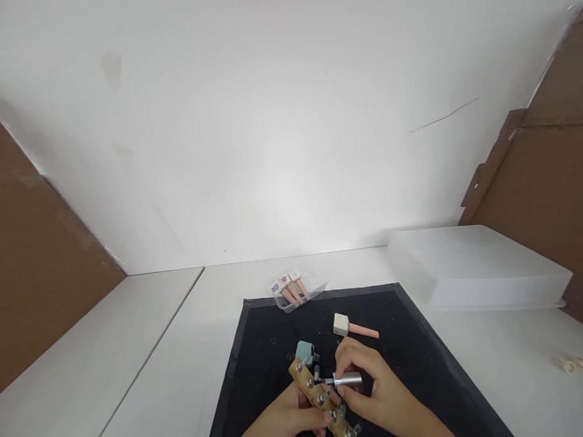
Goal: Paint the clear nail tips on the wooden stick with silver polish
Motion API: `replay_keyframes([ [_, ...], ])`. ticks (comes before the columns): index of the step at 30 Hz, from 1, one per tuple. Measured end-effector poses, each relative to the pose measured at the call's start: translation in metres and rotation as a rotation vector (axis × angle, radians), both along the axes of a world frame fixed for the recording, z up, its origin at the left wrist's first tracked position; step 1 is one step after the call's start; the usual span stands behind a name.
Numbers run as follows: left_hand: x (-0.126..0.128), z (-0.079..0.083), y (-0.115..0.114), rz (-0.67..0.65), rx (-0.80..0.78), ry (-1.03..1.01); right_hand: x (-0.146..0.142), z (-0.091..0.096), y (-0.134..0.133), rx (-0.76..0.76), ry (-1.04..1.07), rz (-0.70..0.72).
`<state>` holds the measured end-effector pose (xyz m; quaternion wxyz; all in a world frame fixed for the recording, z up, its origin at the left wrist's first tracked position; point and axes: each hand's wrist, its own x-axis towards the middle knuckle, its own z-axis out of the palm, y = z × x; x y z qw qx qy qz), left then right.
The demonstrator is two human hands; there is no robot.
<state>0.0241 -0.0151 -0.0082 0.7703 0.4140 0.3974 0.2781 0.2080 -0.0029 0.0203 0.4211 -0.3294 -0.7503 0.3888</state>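
My left hand (289,415) is closed around a wooden strip (305,378) studded with several round metal knobs. Small clear pieces like nail tips (316,372) stick out along its edge. Between thumb and fingers, my right hand (368,383) pinches a nail polish brush by its silver cap (349,379). The dark brush tip points left and lies at the strip; whether it touches a clear piece I cannot tell. Just beyond the strip sits a mint-green block-shaped item (304,350), partly hidden. A white nail polish bottle with a long pink cap (363,331) lies behind my right hand.
Under my hands is a black mat (258,366) on a white table (176,350). At its far edge a clear tray (317,286) holds several pink-capped bottles. A translucent white box (479,269) stands at the right, with small beige rings (570,364) nearer. Brown cardboard (39,253) flanks both sides.
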Motion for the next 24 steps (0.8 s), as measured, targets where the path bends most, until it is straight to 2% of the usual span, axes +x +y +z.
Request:
replay_keyframes([
  [6,0.0008,0.0029,0.0002,-0.028,-0.001,0.023,-0.0017,-0.0093,0.0038,0.001,-0.036,-0.098],
  [9,-0.0002,0.0034,-0.0003,-0.045,0.008,0.015,-0.0014,-0.0080,0.0052,0.004,-0.032,-0.131],
  [17,-0.0002,-0.0003,-0.0002,0.006,0.008,0.007,-0.0006,-0.0013,-0.0005,-0.009,-0.018,-0.002],
  [24,0.0000,0.0027,-0.0006,-0.028,-0.002,0.016,-0.0027,-0.0069,0.0054,-0.008,-0.023,-0.170],
])
